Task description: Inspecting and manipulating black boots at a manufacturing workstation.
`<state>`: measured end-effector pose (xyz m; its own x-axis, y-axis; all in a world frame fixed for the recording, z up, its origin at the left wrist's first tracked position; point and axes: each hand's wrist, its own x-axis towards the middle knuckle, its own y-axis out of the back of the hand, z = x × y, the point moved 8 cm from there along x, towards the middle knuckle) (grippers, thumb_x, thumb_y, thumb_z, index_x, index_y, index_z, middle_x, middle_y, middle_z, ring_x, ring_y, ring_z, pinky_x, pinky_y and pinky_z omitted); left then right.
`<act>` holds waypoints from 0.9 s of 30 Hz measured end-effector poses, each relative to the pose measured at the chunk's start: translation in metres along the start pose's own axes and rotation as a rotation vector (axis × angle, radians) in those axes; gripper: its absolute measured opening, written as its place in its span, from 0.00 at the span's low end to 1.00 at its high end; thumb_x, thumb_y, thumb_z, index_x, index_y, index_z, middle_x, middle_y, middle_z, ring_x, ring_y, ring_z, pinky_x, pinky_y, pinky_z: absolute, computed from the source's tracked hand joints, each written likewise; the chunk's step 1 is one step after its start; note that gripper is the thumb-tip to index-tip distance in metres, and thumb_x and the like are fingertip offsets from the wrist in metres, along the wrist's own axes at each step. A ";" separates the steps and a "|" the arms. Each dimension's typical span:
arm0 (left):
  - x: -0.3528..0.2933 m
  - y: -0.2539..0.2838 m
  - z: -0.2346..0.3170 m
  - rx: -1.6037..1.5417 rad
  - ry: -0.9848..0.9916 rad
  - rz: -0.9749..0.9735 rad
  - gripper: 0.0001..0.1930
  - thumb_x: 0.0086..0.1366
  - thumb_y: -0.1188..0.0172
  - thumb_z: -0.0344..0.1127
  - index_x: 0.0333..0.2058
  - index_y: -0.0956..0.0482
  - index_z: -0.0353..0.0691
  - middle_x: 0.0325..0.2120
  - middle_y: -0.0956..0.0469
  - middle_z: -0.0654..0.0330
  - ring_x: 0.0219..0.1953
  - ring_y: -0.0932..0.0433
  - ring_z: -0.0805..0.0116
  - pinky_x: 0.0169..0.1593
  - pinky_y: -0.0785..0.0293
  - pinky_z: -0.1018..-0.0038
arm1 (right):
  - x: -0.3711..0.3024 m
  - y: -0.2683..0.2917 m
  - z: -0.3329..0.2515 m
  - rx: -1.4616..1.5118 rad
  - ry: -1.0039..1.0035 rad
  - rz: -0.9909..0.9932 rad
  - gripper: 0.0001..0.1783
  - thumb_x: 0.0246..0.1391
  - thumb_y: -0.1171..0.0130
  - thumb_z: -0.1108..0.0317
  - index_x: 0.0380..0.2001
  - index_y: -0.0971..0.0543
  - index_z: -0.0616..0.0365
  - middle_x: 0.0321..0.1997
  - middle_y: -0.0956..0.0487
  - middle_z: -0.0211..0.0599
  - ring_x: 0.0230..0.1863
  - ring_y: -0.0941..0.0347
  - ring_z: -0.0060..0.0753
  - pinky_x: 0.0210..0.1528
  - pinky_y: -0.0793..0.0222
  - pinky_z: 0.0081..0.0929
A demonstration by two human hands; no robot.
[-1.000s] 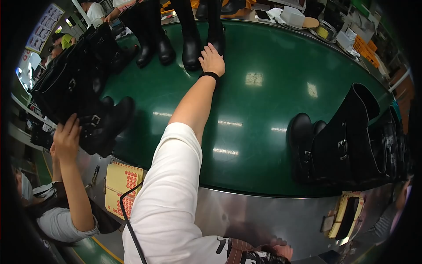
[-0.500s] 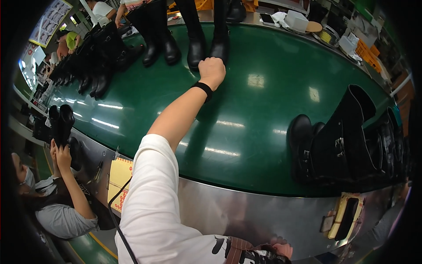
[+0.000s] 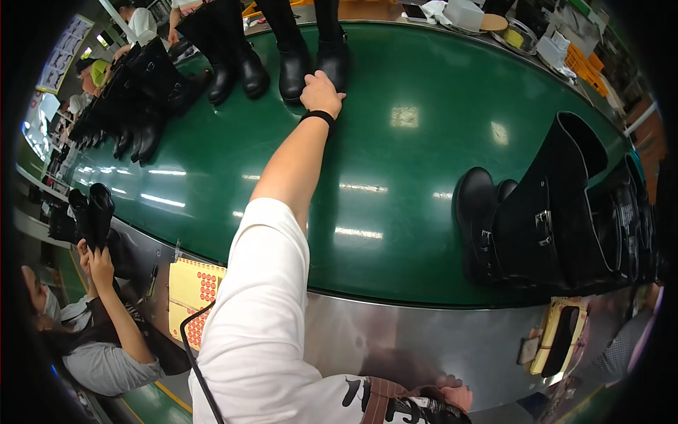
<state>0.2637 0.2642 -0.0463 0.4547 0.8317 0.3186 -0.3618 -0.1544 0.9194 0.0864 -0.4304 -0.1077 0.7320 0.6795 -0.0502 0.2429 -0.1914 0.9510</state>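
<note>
- Left hand (image 3: 323, 94), fingers partly curled, was at two black boots' (image 3: 293, 74) toes; grip was unclear.
- They stood upright, far on the green table (image 3: 409, 169).
- Right hand (image 3: 456, 397) was near; finger state was unclear.

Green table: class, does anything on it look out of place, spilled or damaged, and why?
Nothing stands out. The left hand is by a pair of black boots standing on the green table, and other boots stand at the right. I see no spill or damage; the bright patches look like reflected light.
</note>
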 end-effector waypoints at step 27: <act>-0.386 0.352 0.227 -0.787 -1.023 0.256 0.37 0.53 0.31 0.39 0.62 0.32 0.43 0.56 0.36 0.40 0.61 0.38 0.38 0.63 0.40 0.51 | 0.002 0.073 -0.053 0.237 0.125 0.464 0.11 0.47 0.32 0.65 0.21 0.25 0.49 0.21 0.28 0.29 0.24 0.30 0.37 0.29 0.42 0.35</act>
<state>0.1453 -0.2324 0.2062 0.5841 -0.0051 0.8116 -0.7452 0.3929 0.5388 0.0717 -0.4061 -0.0225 0.7188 0.5616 0.4098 0.0591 -0.6367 0.7688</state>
